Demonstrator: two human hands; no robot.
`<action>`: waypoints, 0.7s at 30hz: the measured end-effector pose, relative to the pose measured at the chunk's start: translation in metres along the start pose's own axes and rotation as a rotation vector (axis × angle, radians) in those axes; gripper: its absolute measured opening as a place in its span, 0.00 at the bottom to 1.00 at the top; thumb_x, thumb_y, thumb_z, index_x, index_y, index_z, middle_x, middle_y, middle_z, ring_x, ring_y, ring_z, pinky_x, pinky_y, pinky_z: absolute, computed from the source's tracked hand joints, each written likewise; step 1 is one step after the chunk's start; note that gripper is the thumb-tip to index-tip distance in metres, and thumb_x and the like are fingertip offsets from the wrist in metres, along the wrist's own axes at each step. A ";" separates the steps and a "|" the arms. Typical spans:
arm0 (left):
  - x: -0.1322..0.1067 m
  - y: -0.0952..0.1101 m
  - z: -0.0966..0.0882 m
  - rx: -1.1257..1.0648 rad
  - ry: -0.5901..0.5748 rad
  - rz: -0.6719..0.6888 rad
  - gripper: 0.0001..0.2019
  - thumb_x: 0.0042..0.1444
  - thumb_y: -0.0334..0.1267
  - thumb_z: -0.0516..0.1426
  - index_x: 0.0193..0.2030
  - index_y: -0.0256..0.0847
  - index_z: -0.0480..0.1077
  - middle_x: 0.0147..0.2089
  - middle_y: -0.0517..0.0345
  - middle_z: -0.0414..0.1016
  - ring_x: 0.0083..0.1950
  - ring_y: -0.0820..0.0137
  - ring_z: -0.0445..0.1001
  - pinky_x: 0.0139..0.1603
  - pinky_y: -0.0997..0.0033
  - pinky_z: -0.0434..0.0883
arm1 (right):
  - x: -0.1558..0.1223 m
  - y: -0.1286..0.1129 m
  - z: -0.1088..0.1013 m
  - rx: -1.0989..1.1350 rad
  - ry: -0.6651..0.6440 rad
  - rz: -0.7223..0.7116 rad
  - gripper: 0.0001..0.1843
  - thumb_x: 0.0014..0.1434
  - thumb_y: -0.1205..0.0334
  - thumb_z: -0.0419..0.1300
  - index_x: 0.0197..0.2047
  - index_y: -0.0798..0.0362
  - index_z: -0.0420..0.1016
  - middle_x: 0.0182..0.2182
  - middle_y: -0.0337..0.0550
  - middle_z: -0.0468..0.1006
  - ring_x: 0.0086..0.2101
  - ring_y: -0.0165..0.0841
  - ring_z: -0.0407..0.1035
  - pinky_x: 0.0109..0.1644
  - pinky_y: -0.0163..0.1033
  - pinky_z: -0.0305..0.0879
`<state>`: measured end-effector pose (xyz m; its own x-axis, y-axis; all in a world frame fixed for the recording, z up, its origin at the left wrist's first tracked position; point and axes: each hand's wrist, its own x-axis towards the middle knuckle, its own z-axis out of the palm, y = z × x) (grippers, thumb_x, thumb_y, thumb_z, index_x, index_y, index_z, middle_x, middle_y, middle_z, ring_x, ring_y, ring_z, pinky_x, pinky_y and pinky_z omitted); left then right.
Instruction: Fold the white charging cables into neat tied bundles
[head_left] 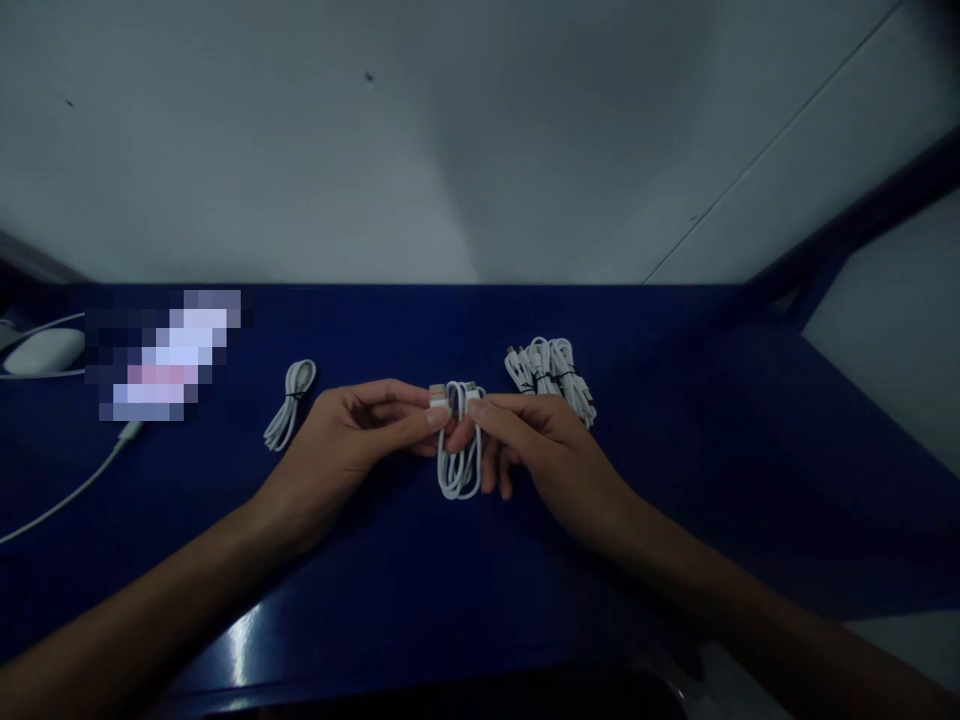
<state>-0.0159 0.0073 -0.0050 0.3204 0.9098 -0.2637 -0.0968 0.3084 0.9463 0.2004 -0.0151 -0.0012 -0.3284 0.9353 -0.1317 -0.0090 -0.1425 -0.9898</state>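
Both hands meet over the middle of a dark blue table (675,480). My left hand (352,435) and my right hand (540,435) each pinch the top of a looped white cable (459,460), whose coils hang down between them. The cable's plug ends sit at the fingertips. A single tied white cable (289,403) lies just left of my left hand. Behind my right hand rests a bundle of several coiled white cables (551,372) bound with dark ties.
At the far left a white mouse-like object (41,350) and a thin white cord (75,490) lie on the table beside a blurred-out patch (169,355). A grey wall (450,150) rises behind the table. The table's front edge (450,680) runs close below my forearms.
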 end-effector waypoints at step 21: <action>-0.001 0.004 0.001 -0.021 -0.079 0.023 0.08 0.66 0.41 0.71 0.49 0.43 0.88 0.49 0.49 0.90 0.49 0.63 0.87 0.56 0.67 0.81 | 0.000 0.004 -0.001 0.186 -0.056 -0.018 0.21 0.77 0.48 0.62 0.38 0.53 0.86 0.26 0.40 0.80 0.25 0.28 0.74 0.28 0.31 0.72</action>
<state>-0.0157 0.0076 -0.0003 0.3915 0.8921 -0.2253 -0.1243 0.2939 0.9477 0.2013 -0.0156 -0.0056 -0.3790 0.9194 -0.1051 -0.1878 -0.1876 -0.9641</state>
